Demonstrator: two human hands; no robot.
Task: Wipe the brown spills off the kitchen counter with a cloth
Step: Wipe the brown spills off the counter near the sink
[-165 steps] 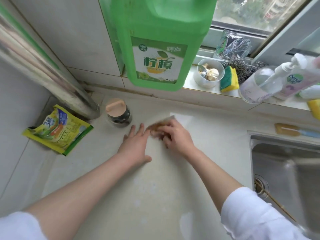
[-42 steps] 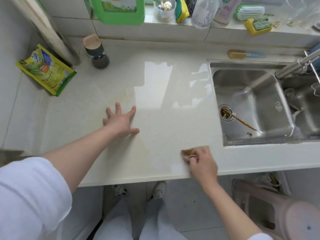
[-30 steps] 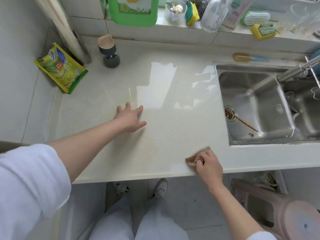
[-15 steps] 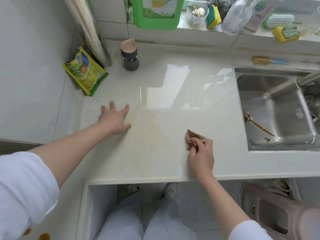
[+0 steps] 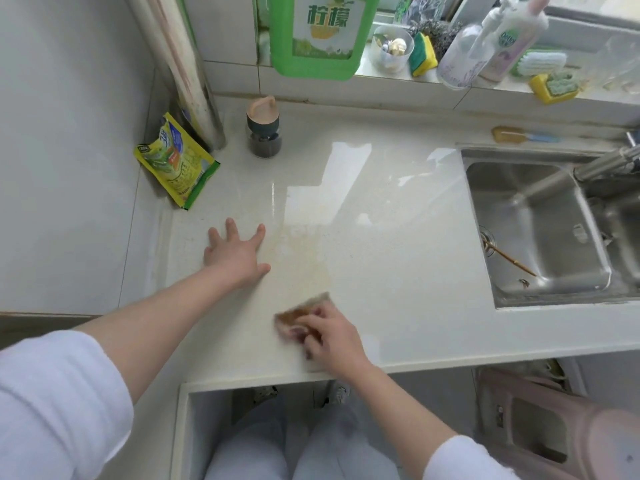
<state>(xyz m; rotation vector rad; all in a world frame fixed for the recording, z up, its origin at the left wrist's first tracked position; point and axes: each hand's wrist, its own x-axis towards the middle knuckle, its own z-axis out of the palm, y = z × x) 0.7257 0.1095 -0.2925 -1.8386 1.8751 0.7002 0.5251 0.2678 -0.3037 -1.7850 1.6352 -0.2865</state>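
Pale stone table (image 5: 398,258) runs from a tiled corner to the steel sink (image 5: 540,233). Left hand (image 5: 235,252) lies flat, fingers spread, bracing. Right hand (image 5: 329,336) presses the brown-stained cloth (image 5: 298,315) near the front edge, fingers curled over it. A faint brown smear (image 5: 304,258) sits between the hands; the soiled cloth could spread it rather than lift it.

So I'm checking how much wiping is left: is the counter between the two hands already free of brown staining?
No, a faint brown smear still shows on the counter between the left hand and the cloth.
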